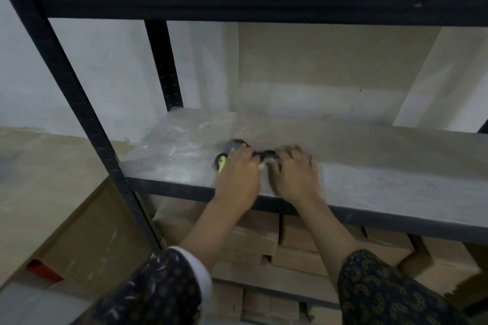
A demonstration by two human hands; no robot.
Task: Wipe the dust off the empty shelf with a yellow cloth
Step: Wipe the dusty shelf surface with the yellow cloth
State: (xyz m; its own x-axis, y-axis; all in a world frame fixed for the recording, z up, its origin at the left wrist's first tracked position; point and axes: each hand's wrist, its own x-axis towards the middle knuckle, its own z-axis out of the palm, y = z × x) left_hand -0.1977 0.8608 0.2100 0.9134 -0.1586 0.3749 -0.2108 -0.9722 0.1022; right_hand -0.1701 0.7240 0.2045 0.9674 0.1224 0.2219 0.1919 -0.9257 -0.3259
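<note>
Head view, and the big thing first: the shelf [369, 179], a wide grey board in a black metal frame [79, 103], with a pale film of dust smeared and streaked over its left half and cardboard boxes [298, 235] stacked underneath. It looks flat, stiff and fixed, so I reckon it will take firm pressure without shifting. Both arms reach in over the front edge. My left hand [237, 177] sits near the front, fingers curled down over the yellow cloth [222, 162] and gripping it. My right hand [295, 177] lies just beside it, fingers spread fairly flat with the tips at the cloth's dark end, though the blur makes that hard to read. Now the cloth: small, bunched and soft, light enough to slide anywhere, limp enough to fold under the palm. I'd judge the best hold is from above, palm flat on the wad and fingertips pinning its front edge so it doesn't roll. It lies on the board between and under my hands, mostly grey-black, with bright yellow peeking out on either side of my left hand.
</note>
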